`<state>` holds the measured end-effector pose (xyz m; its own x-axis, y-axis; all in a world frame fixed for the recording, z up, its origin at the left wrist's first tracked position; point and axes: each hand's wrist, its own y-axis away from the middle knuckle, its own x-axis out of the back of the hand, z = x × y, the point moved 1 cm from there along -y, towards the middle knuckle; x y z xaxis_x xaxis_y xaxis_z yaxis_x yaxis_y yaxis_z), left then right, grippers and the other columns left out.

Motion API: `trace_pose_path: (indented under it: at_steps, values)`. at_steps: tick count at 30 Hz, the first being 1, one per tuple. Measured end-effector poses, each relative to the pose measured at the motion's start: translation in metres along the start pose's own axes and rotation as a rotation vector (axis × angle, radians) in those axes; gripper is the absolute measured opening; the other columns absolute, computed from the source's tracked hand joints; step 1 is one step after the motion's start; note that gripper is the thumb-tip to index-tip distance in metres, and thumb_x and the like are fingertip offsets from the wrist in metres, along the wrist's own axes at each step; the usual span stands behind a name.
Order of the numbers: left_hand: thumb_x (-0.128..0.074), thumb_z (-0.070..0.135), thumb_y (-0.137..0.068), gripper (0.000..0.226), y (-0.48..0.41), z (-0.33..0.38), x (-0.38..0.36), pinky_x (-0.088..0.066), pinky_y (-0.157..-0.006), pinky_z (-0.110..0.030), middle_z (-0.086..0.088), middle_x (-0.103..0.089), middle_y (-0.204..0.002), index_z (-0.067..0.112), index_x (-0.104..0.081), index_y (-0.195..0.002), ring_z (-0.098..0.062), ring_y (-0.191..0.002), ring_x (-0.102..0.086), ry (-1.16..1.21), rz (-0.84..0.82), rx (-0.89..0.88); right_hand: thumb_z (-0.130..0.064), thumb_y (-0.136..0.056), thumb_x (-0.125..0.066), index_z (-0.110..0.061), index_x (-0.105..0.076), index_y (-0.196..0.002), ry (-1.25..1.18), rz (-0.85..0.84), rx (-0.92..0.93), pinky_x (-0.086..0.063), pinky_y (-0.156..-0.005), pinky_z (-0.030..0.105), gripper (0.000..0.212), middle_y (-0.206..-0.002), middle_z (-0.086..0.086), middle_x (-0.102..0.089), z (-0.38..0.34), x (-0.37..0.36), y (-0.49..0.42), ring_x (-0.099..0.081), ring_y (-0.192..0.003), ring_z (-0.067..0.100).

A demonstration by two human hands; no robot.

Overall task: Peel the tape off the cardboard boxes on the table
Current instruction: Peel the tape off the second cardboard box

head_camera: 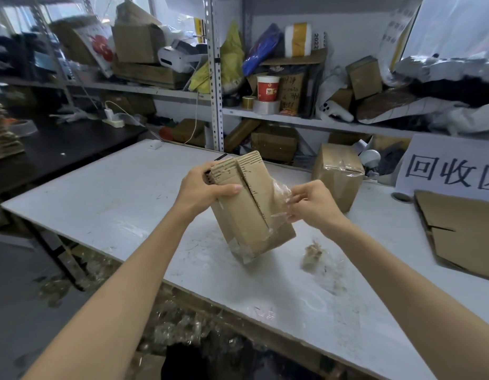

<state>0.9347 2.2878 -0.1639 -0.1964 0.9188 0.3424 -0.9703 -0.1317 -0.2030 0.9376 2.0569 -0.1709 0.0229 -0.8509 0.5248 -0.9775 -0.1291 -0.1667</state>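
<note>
A brown cardboard box (246,212) stands tilted on one lower corner on the white table (122,198). My left hand (202,189) grips its upper left edge, thumb across the front flap. My right hand (310,201) pinches a strip of clear tape (281,192) that is partly pulled away from the box's right side. More tape clings to the box's bottom corner. A second taped cardboard box (337,174) stands behind my right hand.
A crumpled wad of peeled tape (313,255) lies on the table right of the box. A flattened cardboard sheet (462,234) lies at the right edge under a white sign. Cluttered shelves rise behind the table. Tape scraps litter the floor (177,325) in front.
</note>
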Motion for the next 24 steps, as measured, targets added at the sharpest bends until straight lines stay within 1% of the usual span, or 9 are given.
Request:
trace_pose_path:
  at_steps: [4, 6, 8, 11, 13, 16, 19, 22, 24]
  values:
    - [-0.085, 0.028, -0.074, 0.055, -0.003, -0.004, 0.000, -0.056, -0.092, -0.044, 0.005, -0.062, -0.113, 0.026, -0.055, -0.120, -0.019, -0.112, -0.060, 0.017, -0.015, -0.002, -0.007, -0.070, -0.083, -0.001, -0.067, -0.104, -0.227, 0.080, -0.110, -0.059, -0.062, 0.027, 0.038, -0.083, 0.011, -0.073, 0.004, -0.004, 0.003, -0.073, -0.069, 0.021]
    - [-0.084, 0.028, -0.076, 0.059, -0.003, -0.008, -0.003, -0.053, -0.097, -0.048, -0.003, -0.056, -0.125, 0.024, -0.052, -0.126, -0.022, -0.117, -0.057, 0.018, 0.006, -0.004, -0.019, -0.063, -0.089, -0.009, -0.065, -0.116, -0.254, 0.205, -0.107, -0.058, -0.075, 0.029, 0.059, -0.090, 0.004, -0.073, 0.004, -0.011, 0.005, -0.072, -0.081, 0.017]
    - [-0.084, 0.029, -0.076, 0.062, -0.003, -0.009, -0.005, -0.051, -0.100, -0.049, -0.007, -0.051, -0.132, 0.025, -0.051, -0.128, -0.023, -0.120, -0.055, 0.016, 0.017, -0.006, -0.030, -0.058, -0.091, -0.014, -0.057, -0.129, -0.262, 0.279, -0.115, -0.054, -0.087, 0.033, 0.080, -0.102, -0.001, -0.069, 0.005, -0.017, 0.007, -0.066, -0.093, 0.013]
    - [-0.083, 0.029, -0.077, 0.062, -0.005, -0.009, -0.006, -0.049, -0.101, -0.050, -0.009, -0.051, -0.132, 0.023, -0.050, -0.129, -0.024, -0.121, -0.054, 0.016, 0.001, -0.006, -0.037, -0.058, -0.090, -0.019, -0.034, -0.145, -0.379, 0.315, -0.120, -0.053, -0.078, 0.025, 0.105, -0.108, -0.005, -0.060, 0.008, -0.025, 0.014, -0.064, -0.090, 0.006]
    - [-0.083, 0.028, -0.077, 0.059, -0.006, -0.008, -0.007, -0.049, -0.102, -0.050, -0.009, -0.052, -0.131, 0.023, -0.051, -0.127, -0.024, -0.120, -0.055, -0.001, -0.005, -0.007, -0.036, -0.058, -0.090, -0.020, -0.034, -0.141, -0.430, 0.379, -0.107, -0.052, -0.072, 0.019, 0.102, -0.111, -0.004, -0.056, 0.011, -0.028, 0.020, -0.064, -0.091, 0.005]
    - [-0.082, 0.028, -0.078, 0.054, -0.007, -0.006, -0.011, -0.050, -0.100, -0.048, -0.007, -0.052, -0.130, 0.025, -0.051, -0.122, -0.022, -0.118, -0.055, -0.021, 0.009, -0.016, -0.040, -0.057, -0.089, -0.017, -0.050, -0.122, -0.406, 0.452, -0.129, -0.054, -0.075, 0.025, 0.079, -0.113, 0.000, -0.057, 0.018, -0.028, 0.028, -0.062, -0.094, 0.009]
    - [-0.082, 0.030, -0.078, 0.054, -0.007, -0.005, -0.013, -0.051, -0.099, -0.046, -0.007, -0.051, -0.130, 0.025, -0.051, -0.123, -0.021, -0.118, -0.054, -0.036, 0.024, -0.029, -0.043, -0.057, -0.088, -0.016, -0.060, -0.102, -0.360, 0.449, -0.119, -0.058, -0.072, 0.032, 0.060, -0.098, 0.001, -0.066, 0.023, -0.027, 0.035, -0.064, -0.082, 0.009]
    - [-0.081, 0.030, -0.079, 0.059, -0.008, -0.007, -0.014, -0.051, -0.100, -0.047, -0.008, -0.050, -0.132, 0.021, -0.050, -0.129, -0.022, -0.120, -0.054, -0.040, 0.041, -0.015, -0.046, -0.055, -0.089, -0.018, -0.060, -0.091, -0.302, 0.441, -0.065, -0.056, -0.062, 0.024, 0.054, -0.080, -0.001, -0.066, 0.023, -0.028, 0.039, -0.064, -0.072, 0.010]
    - [-0.080, 0.032, -0.080, 0.062, -0.008, -0.008, -0.014, -0.049, -0.102, -0.046, -0.007, -0.046, -0.131, 0.021, -0.048, -0.131, -0.022, -0.120, -0.052, -0.047, 0.062, -0.009, -0.036, -0.058, -0.090, -0.016, -0.060, -0.086, -0.230, 0.360, -0.057, -0.057, -0.062, 0.029, 0.045, -0.074, 0.000, -0.066, 0.021, -0.035, 0.038, -0.065, -0.068, 0.013]
